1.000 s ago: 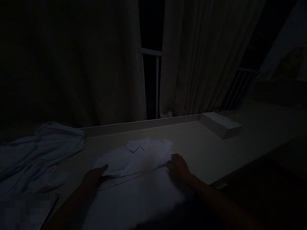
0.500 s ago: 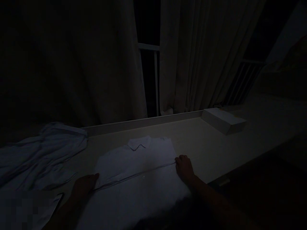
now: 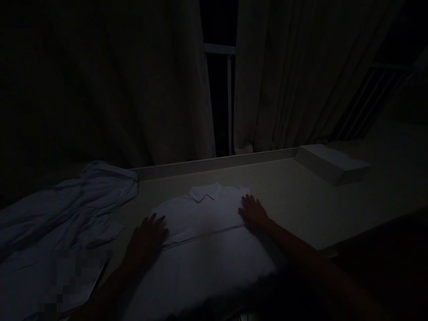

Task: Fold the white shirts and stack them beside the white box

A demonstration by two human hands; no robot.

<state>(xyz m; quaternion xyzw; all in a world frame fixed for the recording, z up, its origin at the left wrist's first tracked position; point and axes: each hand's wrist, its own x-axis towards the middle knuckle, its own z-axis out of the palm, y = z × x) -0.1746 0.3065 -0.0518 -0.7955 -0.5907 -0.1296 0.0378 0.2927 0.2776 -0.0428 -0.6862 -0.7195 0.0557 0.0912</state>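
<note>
The scene is very dark. A white collared shirt lies folded on the pale table, collar toward the window. My left hand rests flat on the shirt's left edge, fingers spread. At the shirt's upper right corner my right hand presses flat as well, fingers apart. Neither hand grips the cloth.
A heap of crumpled pale garments covers the table's left part. A flat white box lies at the back right. Curtains hang behind a low raised ledge, with a dark window gap between them.
Both hands let go of the shirt's fold line and moved up toward the collar, now lying flat with fingers spread. The view shifted slightly left.
</note>
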